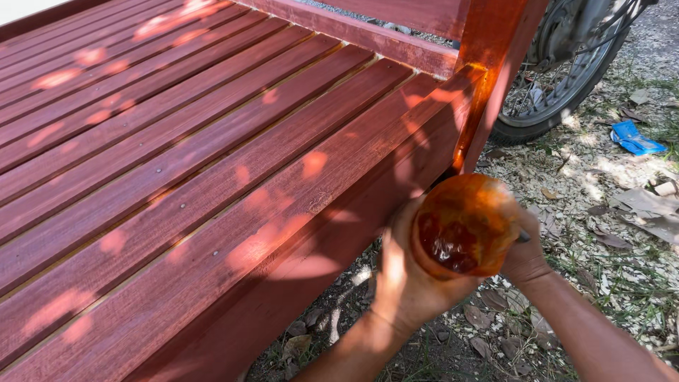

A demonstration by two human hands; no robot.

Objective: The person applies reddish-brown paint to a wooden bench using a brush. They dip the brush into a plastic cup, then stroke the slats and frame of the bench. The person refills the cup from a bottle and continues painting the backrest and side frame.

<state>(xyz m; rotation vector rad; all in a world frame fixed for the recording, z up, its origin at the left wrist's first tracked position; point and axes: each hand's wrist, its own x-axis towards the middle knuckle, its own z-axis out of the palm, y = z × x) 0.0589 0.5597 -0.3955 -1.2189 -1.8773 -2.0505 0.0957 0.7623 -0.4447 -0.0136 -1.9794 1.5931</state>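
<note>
A cut-off plastic bottle cup (463, 225), stained orange and holding dark reddish-brown liquid, is gripped from below by my left hand (403, 279). My right hand (527, 255) is pressed against the cup's right side and holds a thin dark handle whose tip is hidden behind the cup. Both hands hover just off the front corner of a red-brown stained slatted wooden bench (212, 163), beside its upright corner post (488, 78).
A motorbike wheel (566, 71) stands behind the bench post. The ground (601, 212) is littered with wood shavings, dry leaves and grass. A blue scrap (634, 139) and torn paper (647, 209) lie at the right.
</note>
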